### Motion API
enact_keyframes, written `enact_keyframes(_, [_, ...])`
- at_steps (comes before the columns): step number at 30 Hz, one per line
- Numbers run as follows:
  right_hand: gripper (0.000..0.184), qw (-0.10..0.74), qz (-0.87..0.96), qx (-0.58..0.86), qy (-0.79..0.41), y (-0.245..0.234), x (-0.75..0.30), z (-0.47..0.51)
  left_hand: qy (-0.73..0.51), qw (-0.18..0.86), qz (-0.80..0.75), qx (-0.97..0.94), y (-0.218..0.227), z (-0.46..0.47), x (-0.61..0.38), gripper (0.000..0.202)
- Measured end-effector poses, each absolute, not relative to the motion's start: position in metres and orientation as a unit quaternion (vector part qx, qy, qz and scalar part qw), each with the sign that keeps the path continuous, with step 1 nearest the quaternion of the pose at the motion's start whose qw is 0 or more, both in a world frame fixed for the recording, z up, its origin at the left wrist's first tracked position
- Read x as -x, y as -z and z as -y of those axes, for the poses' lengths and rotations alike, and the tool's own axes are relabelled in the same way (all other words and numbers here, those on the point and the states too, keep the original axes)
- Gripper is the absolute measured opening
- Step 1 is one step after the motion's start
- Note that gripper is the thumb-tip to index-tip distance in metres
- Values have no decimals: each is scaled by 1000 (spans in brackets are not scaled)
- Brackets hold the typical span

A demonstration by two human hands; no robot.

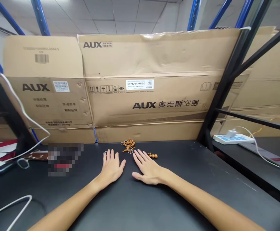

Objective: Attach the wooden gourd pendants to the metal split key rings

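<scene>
My left hand (111,166) and my right hand (147,168) lie flat and open, palms down, on the black tabletop (140,205). Just above and between my fingertips sits a tangled bunch of small wooden gourd charms with metal key rings (128,145). A single wooden gourd charm (152,155) lies apart, just beyond my right hand's fingers and close to them. Neither hand appears to hold anything. A small metal ring (104,153) seems to lie by my left hand's outermost fingertip.
Flattened AUX cardboard cartons (140,96) stand along the table's far edge. Blue and black shelf uprights (228,70) frame them. A pixelated patch (65,159) hides something at left. A white power strip (231,138) sits on a lower surface at right, and a white cable (12,208) lies near my left arm.
</scene>
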State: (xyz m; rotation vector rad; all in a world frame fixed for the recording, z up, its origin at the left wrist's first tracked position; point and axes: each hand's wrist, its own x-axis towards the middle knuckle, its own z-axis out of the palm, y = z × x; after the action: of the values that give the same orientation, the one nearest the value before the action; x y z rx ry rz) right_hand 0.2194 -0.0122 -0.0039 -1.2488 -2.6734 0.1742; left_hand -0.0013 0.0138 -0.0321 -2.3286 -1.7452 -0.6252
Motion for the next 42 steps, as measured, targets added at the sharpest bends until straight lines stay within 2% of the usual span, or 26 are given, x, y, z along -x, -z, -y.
enact_keyframes(6, [84, 75, 920, 373, -97, -3, -211, 33, 182, 46, 590, 786, 30, -15, 1, 60])
enact_keyframes(12, [76, 105, 943, 297, -107, -1, -201, 47, 209, 37, 506, 836, 29, -17, 5, 44])
enact_keyframes(14, [71, 132, 928, 340, -72, 3, -200, 41, 216, 47, 509, 832, 29, -16, 3, 46])
enact_keyframes(18, [62, 214, 822, 523, 64, 10, -207, 20, 198, 43, 559, 804, 27, -14, 1, 53])
enact_keyframes(21, [57, 201, 750, 621, 107, 14, -217, 5, 217, 20, 525, 823, 24, -12, 1, 48])
enact_keyframes(24, [56, 152, 733, 661, 42, 20, -227, -4, 263, -12, 451, 853, 21, -11, 2, 37])
enact_keyframes(27, [51, 163, 804, 571, -23, 26, -229, -8, 289, -48, 395, 871, 19, -11, 2, 31])
enact_keyframes(32, [51, 261, 872, 404, -89, 31, -225, -4, 289, -69, 359, 885, 16, -12, -1, 20])
enact_keyframes(35, [53, 321, 856, 399, -74, 27, -223, -1, 285, -68, 362, 885, 14, -11, -2, 17])
enact_keyframes(40, [20, 354, 822, 443, -48, 20, -222, 1, 295, -50, 344, 890, 15, -11, -2, 15])
enact_keyframes(42, [19, 349, 816, 457, -54, 19, -222, 1, 296, -39, 339, 892, 16, -11, -2, 16])
